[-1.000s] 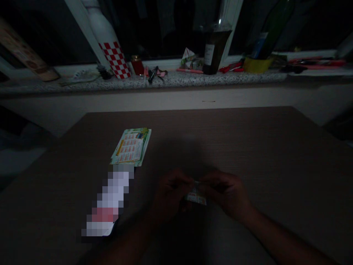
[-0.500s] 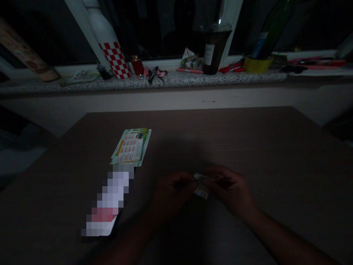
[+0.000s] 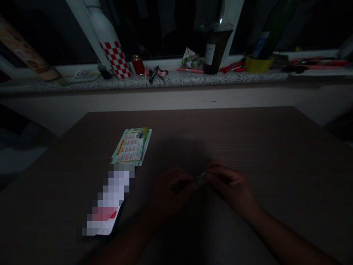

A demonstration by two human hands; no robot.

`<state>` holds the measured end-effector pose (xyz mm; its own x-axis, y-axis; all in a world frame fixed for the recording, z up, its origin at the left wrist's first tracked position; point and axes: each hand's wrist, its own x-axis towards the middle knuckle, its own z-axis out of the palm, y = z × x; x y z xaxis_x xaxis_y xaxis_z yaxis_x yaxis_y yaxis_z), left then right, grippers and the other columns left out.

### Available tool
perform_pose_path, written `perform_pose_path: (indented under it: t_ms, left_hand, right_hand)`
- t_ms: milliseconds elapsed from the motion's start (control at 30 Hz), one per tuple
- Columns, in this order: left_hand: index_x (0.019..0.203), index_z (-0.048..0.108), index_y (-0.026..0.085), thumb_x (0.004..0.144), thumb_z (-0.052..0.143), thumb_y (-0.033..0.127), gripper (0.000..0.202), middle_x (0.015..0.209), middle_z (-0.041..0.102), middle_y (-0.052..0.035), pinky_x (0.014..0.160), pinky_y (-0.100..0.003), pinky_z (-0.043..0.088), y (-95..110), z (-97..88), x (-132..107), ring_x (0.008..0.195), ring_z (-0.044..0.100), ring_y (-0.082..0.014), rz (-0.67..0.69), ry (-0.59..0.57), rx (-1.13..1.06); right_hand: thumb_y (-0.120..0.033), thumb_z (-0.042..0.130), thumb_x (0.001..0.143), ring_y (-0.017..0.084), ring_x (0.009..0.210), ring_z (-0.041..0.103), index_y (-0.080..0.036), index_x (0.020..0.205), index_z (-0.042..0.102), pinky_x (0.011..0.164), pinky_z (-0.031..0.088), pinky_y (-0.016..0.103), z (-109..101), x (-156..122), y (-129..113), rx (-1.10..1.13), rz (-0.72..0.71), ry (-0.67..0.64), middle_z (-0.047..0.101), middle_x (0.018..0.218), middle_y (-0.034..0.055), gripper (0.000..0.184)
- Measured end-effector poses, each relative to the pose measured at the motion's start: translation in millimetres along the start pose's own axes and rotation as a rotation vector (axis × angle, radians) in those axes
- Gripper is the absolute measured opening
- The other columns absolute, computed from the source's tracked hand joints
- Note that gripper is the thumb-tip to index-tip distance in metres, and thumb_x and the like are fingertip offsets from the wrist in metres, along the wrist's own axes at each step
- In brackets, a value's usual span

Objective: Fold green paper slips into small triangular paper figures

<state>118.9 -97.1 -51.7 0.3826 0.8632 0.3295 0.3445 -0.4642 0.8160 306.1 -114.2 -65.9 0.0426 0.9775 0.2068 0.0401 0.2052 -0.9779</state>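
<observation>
Between my hands, above the table [image 3: 248,140], is a small piece of folded paper [image 3: 201,179], pale and dim in the poor light. My left hand [image 3: 173,191] pinches its left end between thumb and fingers. On the other side, my right hand [image 3: 227,184] grips the right end with thumb and forefinger. Most of the paper is hidden by the fingertips. To the left lies a stack of printed paper sheets [image 3: 129,147] with rows of red print. Below the stack rests a phone [image 3: 106,229], its screen mostly pixelated.
Along the granite windowsill [image 3: 182,78] behind the table stand a white bottle with red checks [image 3: 117,59], a small red bottle [image 3: 137,65], a dark plastic cup [image 3: 216,49], a folded paper shape [image 3: 190,59] and a yellow holder [image 3: 258,64] with a green bottle.
The paper between my hands has been folded or turned, so its printed lower part no longer shows. My fingers have shifted slightly on it. The stack and phone stay put.
</observation>
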Motion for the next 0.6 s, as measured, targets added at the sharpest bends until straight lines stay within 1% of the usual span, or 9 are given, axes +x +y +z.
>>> perform_pose_path:
  t_ms: [67,133,233,300,333,400,500,567,600]
  left_hand:
    - [0.084,0.068,0.015,0.082,0.063,0.017,0.006,0.071,0.064,-0.0022,0.057,-0.022,0.045,-1,-2.5,-1,0.062,0.059,-0.0114,0.176,0.068,0.19]
    - [0.088,0.067,0.015,0.083,0.061,0.014,0.008,0.07,0.064,-0.0021,0.055,-0.022,0.044,-2,-4.8,-2,0.061,0.058,-0.0115,0.314,0.119,0.37]
    - [0.094,0.065,0.016,0.083,0.061,0.013,0.012,0.072,0.066,-0.002,0.058,-0.024,0.046,-3,-6.6,-4,0.062,0.059,-0.0123,0.463,0.13,0.516]
    - [0.096,0.065,0.018,0.083,0.061,0.012,0.015,0.074,0.068,-0.0019,0.061,-0.025,0.048,-2,-5.8,-6,0.065,0.061,-0.0129,0.504,0.117,0.521]
    - [0.098,0.065,0.019,0.082,0.063,0.014,0.016,0.078,0.069,-0.0025,0.064,-0.027,0.049,-2,-4.8,-6,0.068,0.063,-0.0139,0.481,0.115,0.491]
    - [0.103,0.063,0.02,0.077,0.069,0.018,0.026,0.087,0.071,-0.0041,0.07,-0.03,0.052,-1,-2.0,-7,0.077,0.066,-0.0167,0.297,0.121,0.339]
    - [0.11,0.06,0.019,0.071,0.074,0.024,0.042,0.096,0.072,-0.0062,0.073,-0.032,0.055,-1,1.7,-3,0.083,0.068,-0.0189,-0.175,0.077,-0.173]
    - [0.106,0.062,0.017,0.071,0.074,0.024,0.037,0.099,0.073,-0.007,0.076,-0.032,0.055,-2,2.6,0,0.088,0.069,-0.0202,-0.416,-0.022,-0.494]
    - [0.101,0.065,0.016,0.071,0.074,0.024,0.032,0.097,0.073,-0.0069,0.078,-0.032,0.054,-2,2.5,2,0.089,0.069,-0.0204,-0.491,-0.062,-0.57]
  right_hand:
    - [-0.029,0.073,0.073,0.015,0.069,0.057,-0.021,0.079,0.071,0.06,0.046,0.026,1,0,-2,-0.029,0.043,0.063,0.062,0.075,0.0015,0.01]
    - [-0.034,0.074,0.072,0.012,0.059,0.052,-0.02,0.072,0.068,0.054,0.042,0.024,1,-2,-2,0.021,0.149,0.087,0.058,0.064,-0.0014,0.016]
    - [-0.044,0.069,0.077,0.01,0.052,0.049,-0.017,0.063,0.065,0.05,0.039,0.023,2,-5,4,0.174,0.305,-0.02,0.055,0.055,-0.002,0.031]
    - [-0.043,0.068,0.079,0.012,0.059,0.055,-0.017,0.07,0.07,0.057,0.043,0.024,0,-6,10,0.271,0.34,-0.099,0.062,0.062,0.0004,0.027]
    - [-0.04,0.07,0.078,0.012,0.062,0.057,-0.018,0.074,0.072,0.061,0.045,0.025,-1,-6,12,0.305,0.341,-0.12,0.065,0.066,0.0011,0.023]
    - [-0.036,0.072,0.077,0.013,0.065,0.06,-0.019,0.078,0.073,0.063,0.047,0.025,-3,-5,14,0.333,0.332,-0.131,0.069,0.069,0.0014,0.016]
    - [-0.033,0.074,0.075,0.011,0.06,0.06,-0.02,0.074,0.073,0.058,0.047,0.023,-7,-3,11,0.294,0.309,-0.136,0.069,0.066,0.0009,0.013]
    - [-0.031,0.075,0.073,0.011,0.058,0.06,-0.02,0.072,0.073,0.056,0.047,0.022,-6,-3,7,0.245,0.294,-0.145,0.07,0.065,0.0007,0.012]
    - [-0.031,0.076,0.073,0.012,0.058,0.061,-0.02,0.072,0.073,0.056,0.048,0.022,-6,-3,6,0.222,0.285,-0.148,0.07,0.066,0.0009,0.012]
